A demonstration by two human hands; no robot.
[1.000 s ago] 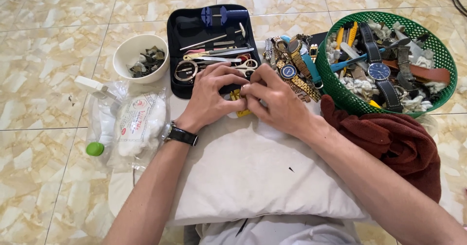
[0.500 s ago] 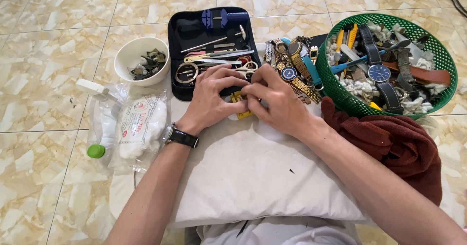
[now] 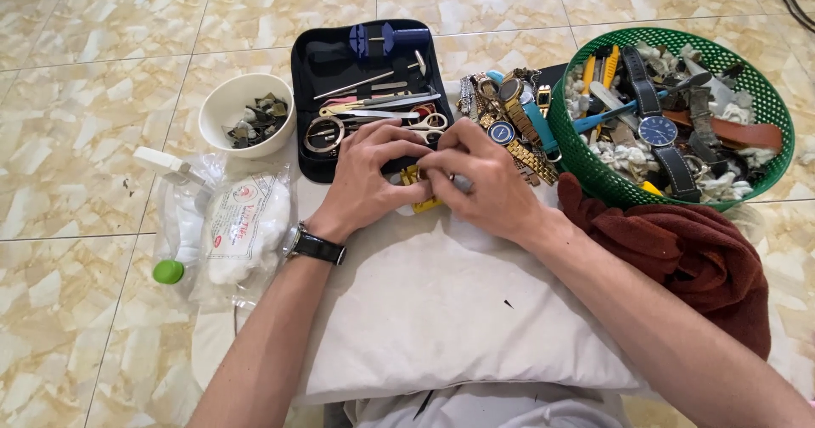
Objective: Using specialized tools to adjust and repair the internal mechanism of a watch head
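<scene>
Grip: both hands pinch one small yellow object [image 3: 422, 192]; left hand [image 3: 369, 173] and right hand [image 3: 480, 182] closed on it, fingertips meeting.
Place: over the white pillow's [image 3: 441, 309] far edge, just before the black tool case [image 3: 340, 54].
Nearby: white bowl [image 3: 222, 105], green basket [image 3: 768, 105], dark red cloth [image 3: 688, 250].

free: pillow [image 3: 458, 326] near side | blocked: tool case [image 3: 340, 63] ahead, green basket [image 3: 586, 160] right, bowl [image 3: 222, 105] left
</scene>
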